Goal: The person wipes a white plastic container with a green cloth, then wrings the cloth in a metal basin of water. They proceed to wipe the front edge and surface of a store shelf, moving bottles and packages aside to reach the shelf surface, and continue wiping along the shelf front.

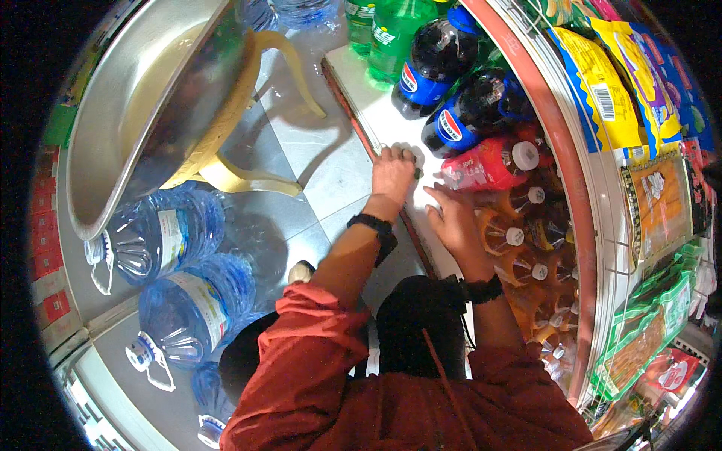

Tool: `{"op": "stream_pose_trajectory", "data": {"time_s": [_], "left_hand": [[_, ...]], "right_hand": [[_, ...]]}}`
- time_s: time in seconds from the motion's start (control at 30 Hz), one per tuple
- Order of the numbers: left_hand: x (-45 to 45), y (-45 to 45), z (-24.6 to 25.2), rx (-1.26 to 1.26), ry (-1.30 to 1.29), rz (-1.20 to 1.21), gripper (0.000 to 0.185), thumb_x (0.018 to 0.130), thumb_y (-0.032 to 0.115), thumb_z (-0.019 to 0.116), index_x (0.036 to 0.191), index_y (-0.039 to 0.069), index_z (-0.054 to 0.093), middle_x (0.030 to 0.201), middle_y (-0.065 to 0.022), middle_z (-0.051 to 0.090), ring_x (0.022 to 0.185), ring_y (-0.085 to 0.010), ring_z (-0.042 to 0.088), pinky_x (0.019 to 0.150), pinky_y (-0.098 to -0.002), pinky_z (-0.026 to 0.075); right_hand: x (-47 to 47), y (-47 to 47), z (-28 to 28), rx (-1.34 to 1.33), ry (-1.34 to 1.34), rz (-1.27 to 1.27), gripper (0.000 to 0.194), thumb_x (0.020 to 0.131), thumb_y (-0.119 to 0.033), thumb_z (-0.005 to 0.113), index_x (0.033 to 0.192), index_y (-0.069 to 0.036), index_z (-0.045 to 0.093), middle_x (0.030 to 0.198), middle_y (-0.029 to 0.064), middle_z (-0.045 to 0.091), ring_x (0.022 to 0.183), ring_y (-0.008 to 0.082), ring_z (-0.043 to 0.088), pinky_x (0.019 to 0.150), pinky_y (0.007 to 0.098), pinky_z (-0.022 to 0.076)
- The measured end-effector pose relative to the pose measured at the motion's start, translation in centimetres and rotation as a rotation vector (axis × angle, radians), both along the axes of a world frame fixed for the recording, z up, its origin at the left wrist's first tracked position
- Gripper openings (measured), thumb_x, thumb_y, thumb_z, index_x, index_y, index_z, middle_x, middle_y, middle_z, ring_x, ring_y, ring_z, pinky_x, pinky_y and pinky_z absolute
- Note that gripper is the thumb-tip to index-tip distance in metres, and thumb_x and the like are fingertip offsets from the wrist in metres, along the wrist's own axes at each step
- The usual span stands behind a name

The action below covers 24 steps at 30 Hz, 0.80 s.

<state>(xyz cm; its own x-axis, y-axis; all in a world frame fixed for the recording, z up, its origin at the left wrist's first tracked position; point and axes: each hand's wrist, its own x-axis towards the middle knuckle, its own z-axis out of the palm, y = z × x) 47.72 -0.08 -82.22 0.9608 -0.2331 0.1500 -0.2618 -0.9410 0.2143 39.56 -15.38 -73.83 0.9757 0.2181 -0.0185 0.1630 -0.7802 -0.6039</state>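
Observation:
My left hand (393,176) rests on the white bottom shelf (389,121) near its front edge, fingers curled over something dark and small that I cannot make out. To its right, my right hand (453,221) lies with fingers apart on the same shelf, its fingertips just below a bottle with a red label (479,165). That bottle has a white cap. Two cola bottles with blue labels (420,79) stand beyond it, and green soda bottles (392,42) stand farther back. Rows of amber drink bottles (507,237) fill the shelf right of my right hand.
On the left, a large metal basin (107,113) sits on a yellow stool (248,185). Large water bottles (192,310) stand on the grey tiled floor (333,175) below it. A red-edged upper shelf (564,146) holds yellow snack bags (601,90) and other packets on the right.

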Motion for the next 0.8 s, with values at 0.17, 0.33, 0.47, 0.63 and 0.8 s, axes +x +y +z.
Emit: {"op": "stream_pose_trajectory", "data": {"time_s": [0.17,0.33,0.47,0.63,0.8], "left_hand": [[-6.1,-1.8,0.3,-0.249,0.325,-0.027,0.024,0.09,0.017,0.063,0.107,0.002,0.07,0.103,-0.0158,0.072,0.101,-0.0329,0.07,0.081,-0.043,0.059],[-7.6,0.7,-0.8,-0.94,0.596,0.034,0.025,0.095,0.015,0.062,0.116,0.004,0.071,0.106,-0.0196,0.075,0.095,-0.0323,0.074,0.084,-0.0423,0.057],[-7.3,3.3,-1.5,-1.206,0.537,0.351,0.021,0.093,0.001,0.058,0.11,0.001,0.07,0.091,-0.015,0.075,0.081,-0.0238,0.073,0.075,-0.0349,0.056],[-6.2,6.6,-1.6,-1.419,0.74,0.681,0.024,0.092,-0.007,0.051,0.109,-0.001,0.067,0.094,-0.0118,0.074,0.077,-0.016,0.068,0.07,-0.0284,0.056],[-5.1,7.2,0.1,-0.55,0.476,0.191,0.018,0.095,0.009,0.056,0.107,0.002,0.068,0.093,-0.013,0.073,0.08,-0.0217,0.069,0.071,-0.0346,0.055]], "right_hand": [[1.9,0.8,-1.6,-0.221,0.032,-0.014,0.035,0.087,-0.012,0.068,0.121,-0.002,0.07,0.117,0.0237,0.07,0.109,0.0398,0.067,0.096,0.0452,0.0524],[0.6,1.9,-4.9,0.018,0.215,-0.161,0.03,0.092,-0.023,0.07,0.115,-0.004,0.072,0.106,0.0195,0.073,0.099,0.0372,0.07,0.089,0.0445,0.053],[0.3,1.4,-6.6,-0.061,0.214,-0.127,0.031,0.089,-0.02,0.073,0.116,-0.005,0.072,0.109,0.0175,0.073,0.1,0.0351,0.069,0.09,0.0425,0.053],[1.7,3.0,-2.1,0.099,0.332,-0.108,0.037,0.089,-0.01,0.07,0.126,-0.01,0.07,0.135,0.0139,0.064,0.124,0.0339,0.059,0.105,0.0393,0.0462],[-0.5,10.6,5.7,0.46,0.012,0.39,0.039,0.095,-0.026,0.069,0.131,-0.013,0.067,0.137,0.0108,0.065,0.13,0.03,0.056,0.116,0.046,0.0358]]}}
